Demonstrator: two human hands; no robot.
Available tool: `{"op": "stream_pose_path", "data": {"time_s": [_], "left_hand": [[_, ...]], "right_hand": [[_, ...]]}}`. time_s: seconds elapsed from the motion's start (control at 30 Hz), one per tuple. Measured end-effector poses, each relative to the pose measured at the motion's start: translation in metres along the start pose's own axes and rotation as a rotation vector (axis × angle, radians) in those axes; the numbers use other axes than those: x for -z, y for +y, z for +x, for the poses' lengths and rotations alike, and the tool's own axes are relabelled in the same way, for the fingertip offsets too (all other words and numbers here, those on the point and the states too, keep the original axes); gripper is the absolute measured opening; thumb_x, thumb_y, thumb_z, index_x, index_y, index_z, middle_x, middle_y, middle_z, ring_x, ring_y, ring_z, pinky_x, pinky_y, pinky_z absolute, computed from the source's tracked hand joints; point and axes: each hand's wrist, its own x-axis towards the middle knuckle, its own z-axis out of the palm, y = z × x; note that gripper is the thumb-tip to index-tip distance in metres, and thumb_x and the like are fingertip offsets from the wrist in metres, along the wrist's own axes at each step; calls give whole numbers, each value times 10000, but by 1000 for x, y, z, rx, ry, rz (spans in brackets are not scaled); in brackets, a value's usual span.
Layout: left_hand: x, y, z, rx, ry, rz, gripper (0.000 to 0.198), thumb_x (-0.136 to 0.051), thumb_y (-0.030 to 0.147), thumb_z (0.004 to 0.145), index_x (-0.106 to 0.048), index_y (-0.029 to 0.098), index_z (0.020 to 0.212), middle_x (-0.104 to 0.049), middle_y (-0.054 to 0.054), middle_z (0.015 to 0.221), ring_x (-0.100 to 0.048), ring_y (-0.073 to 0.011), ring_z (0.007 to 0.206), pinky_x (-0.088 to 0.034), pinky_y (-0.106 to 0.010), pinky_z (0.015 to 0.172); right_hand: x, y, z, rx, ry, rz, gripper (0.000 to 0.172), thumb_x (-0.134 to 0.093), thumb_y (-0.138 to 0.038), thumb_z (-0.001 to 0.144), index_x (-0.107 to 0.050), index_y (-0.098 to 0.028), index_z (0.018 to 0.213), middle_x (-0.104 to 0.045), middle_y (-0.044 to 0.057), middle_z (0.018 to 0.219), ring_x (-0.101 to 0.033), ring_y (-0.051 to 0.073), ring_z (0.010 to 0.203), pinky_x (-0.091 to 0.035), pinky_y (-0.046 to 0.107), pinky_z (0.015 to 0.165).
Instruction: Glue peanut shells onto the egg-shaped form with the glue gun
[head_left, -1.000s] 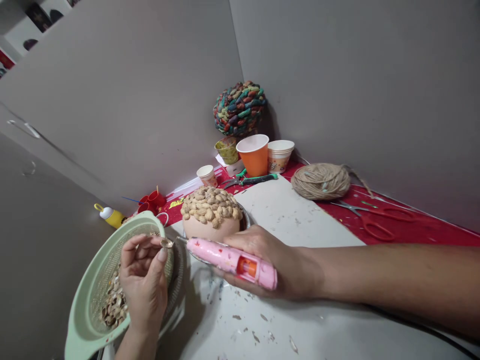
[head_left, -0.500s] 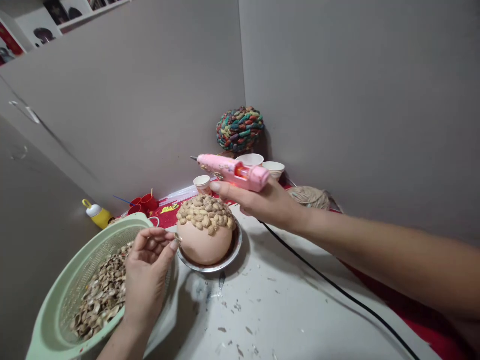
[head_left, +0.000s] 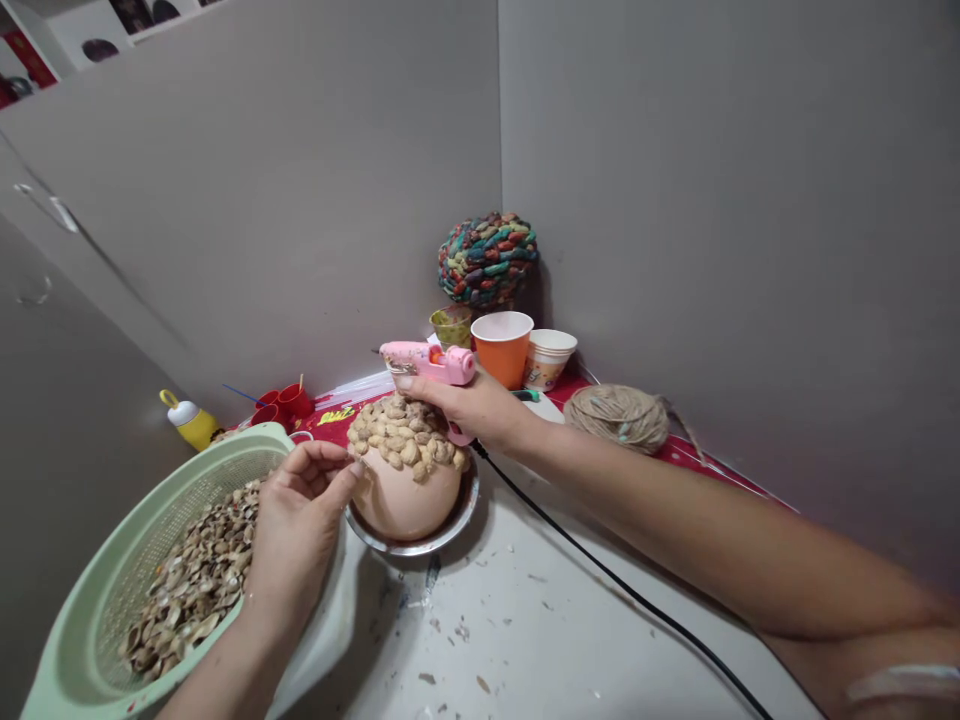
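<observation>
My right hand point(head_left: 480, 400) is wrapped round a pink hot glue gun point(head_left: 431, 362), its nozzle pointing left above a round ball. The ball's upper part is covered in tan shells point(head_left: 405, 435); its lower part is a bare, smooth peach surface point(head_left: 409, 500). It rests in a shallow metal bowl point(head_left: 420, 548). My left hand point(head_left: 304, 510) is closed in a pinch at the ball's left side, fingertips at the border of the shells. A small shell seems to sit in the pinch, mostly hidden by the fingers. Beside this hand stands a green colander point(head_left: 71, 640) holding many loose shells point(head_left: 199, 590).
Behind the ball are an orange cup point(head_left: 501, 350), stacked paper cups point(head_left: 551, 355) and a multicoloured ball point(head_left: 487, 260). Twine point(head_left: 619, 418) lies to the right. The gun's black cord point(head_left: 600, 575) crosses the white table. Red cups point(head_left: 289, 402) and a yellow bottle point(head_left: 193, 428) stand left.
My right hand has lowered the glue gun and brought it left, uncovering the orange cup. My left fingertips now meet the ball's edge in view. The camera view has shifted slightly.
</observation>
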Motion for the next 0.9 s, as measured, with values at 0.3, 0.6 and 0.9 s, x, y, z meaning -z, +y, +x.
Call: {"op": "stream_pose_path", "data": {"time_s": [0.3, 0.6, 0.9], "left_hand": [[-6, -6, 4, 11, 10, 29, 242, -817, 276, 659, -650, 156, 787, -646, 6, 734, -585, -106, 691, -458, -194, 653], [-8, -10, 7, -22, 18, 90, 260, -816, 320, 661, -654, 152, 775, -643, -5, 720, -571, -120, 665, -441, -211, 626], [-4, -15, 0, -63, 26, 115, 224, -759, 369, 741, -691, 166, 805, -654, -9, 716, -564, -123, 656, -439, -207, 598]], "right_hand": [[-2, 0, -3, 81, -43, 41, 393, -602, -327, 864, -639, -233, 1244, -687, 36, 1169, -601, 220, 1166, -437, 420, 1077], [-3, 0, -2, 135, -71, 84, 386, -629, -290, 834, -651, -214, 1212, -612, 45, 1319, -557, 184, 1251, -361, 375, 1151], [-2, 3, -1, 152, -73, 84, 386, -604, -261, 854, -636, -230, 1237, -593, 34, 1344, -530, 190, 1283, -337, 407, 1169]]}}
